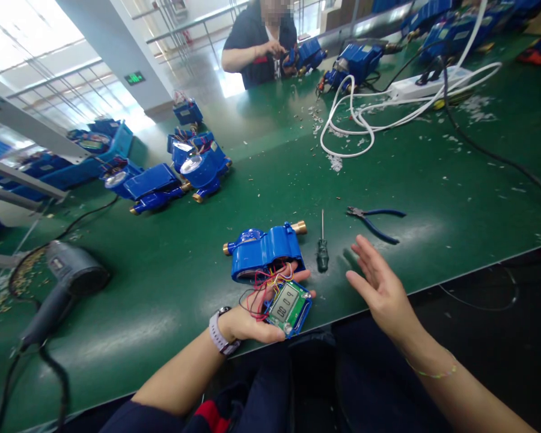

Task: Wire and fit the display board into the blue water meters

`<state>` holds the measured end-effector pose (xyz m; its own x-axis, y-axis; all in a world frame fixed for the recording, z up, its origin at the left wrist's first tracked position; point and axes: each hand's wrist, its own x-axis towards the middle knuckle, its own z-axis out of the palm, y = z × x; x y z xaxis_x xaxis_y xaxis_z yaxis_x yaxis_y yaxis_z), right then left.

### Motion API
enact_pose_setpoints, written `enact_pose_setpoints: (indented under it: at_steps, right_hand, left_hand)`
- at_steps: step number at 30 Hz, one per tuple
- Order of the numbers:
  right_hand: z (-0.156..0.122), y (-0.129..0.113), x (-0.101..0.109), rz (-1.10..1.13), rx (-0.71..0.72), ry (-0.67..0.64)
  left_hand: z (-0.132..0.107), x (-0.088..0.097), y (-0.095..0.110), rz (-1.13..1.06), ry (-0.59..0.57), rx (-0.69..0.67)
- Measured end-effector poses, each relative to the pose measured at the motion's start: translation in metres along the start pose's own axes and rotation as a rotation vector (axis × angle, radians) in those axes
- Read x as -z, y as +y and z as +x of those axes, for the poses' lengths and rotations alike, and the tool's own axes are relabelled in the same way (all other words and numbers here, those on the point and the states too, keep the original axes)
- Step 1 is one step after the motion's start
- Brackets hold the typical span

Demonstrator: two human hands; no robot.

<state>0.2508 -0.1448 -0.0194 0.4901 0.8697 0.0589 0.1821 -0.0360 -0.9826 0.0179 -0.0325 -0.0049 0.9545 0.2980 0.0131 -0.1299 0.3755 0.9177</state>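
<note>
A grey heat gun [74, 273] lies at the left of the green table [162, 264]. The left hand [253, 323] cradles the display board [285, 304], thumb along its edge, fingers behind; wires [277, 279] join it to the blue meter [265, 252] just beyond. Then come a screwdriver [323, 255], pliers [364, 215] and the bare right hand [381, 291], fingers extended close together, thumb apart.

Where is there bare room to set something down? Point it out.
Bare: between the hair dryer and the left hand. Nearly bare: between the pliers and the white cord. Crowded: around the power strip.
</note>
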Motion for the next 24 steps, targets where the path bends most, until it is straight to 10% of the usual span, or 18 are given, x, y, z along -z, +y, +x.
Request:
enact_pose_setpoints:
  at_steps: [12,24]
  right_hand:
    - [-0.027,0.009,0.007,-0.153,0.129,-0.046]
    - [-0.026,0.003,0.003,-0.397,0.401,-0.076]
  left_hand:
    - [0.005,-0.005,-0.005,0.733,0.201,-0.097]
    - [0.041,-0.009,-0.023,0.910,0.465,-0.054]
